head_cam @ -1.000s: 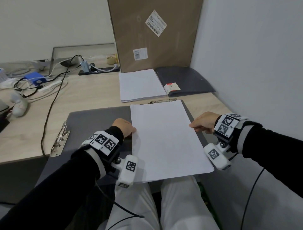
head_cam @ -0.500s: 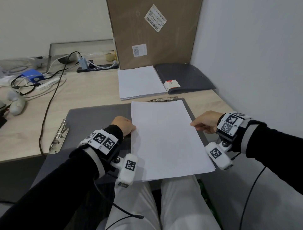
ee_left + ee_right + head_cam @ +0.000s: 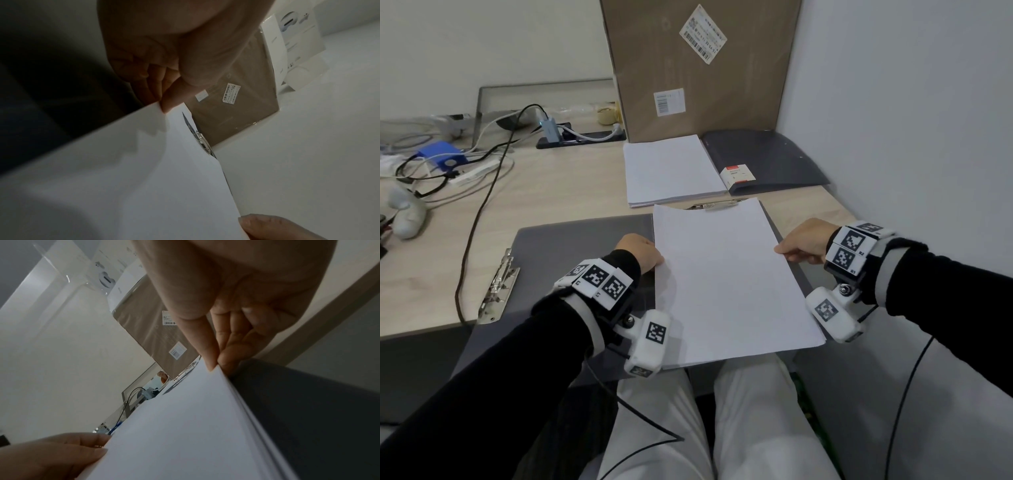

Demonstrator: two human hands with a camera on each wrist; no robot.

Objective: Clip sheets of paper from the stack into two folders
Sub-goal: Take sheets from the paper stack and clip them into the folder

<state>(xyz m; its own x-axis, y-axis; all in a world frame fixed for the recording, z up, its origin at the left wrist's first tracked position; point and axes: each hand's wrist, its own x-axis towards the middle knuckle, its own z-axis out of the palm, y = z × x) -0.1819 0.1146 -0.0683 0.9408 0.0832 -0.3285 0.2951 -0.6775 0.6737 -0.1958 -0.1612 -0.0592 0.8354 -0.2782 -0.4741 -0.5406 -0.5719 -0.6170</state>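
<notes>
A sheaf of white sheets [image 3: 726,281] lies over the right half of an open grey folder [image 3: 571,246] at the desk's front edge. My left hand [image 3: 643,253] pinches the sheaf's left edge [image 3: 164,108] between thumb and fingers. My right hand [image 3: 803,245] pinches the right edge [image 3: 216,366]. The sheaf's far edge sits at the folder's right metal clip [image 3: 717,205], partly covering it. A second metal clip [image 3: 498,284] lies on the folder's left flap. The paper stack [image 3: 671,168] sits behind, with a closed dark folder [image 3: 767,161] to its right.
A tall cardboard box [image 3: 698,68] leans on the wall behind the stack. A small red-and-white box [image 3: 738,174] rests on the closed folder. Cables [image 3: 482,192], a blue device [image 3: 441,159] and a white object [image 3: 407,212] crowd the desk's left. A wall stands close on the right.
Both hands have kept their pinch on the sheaf and slid it a little farther toward the folder's right clip, which it now partly covers.
</notes>
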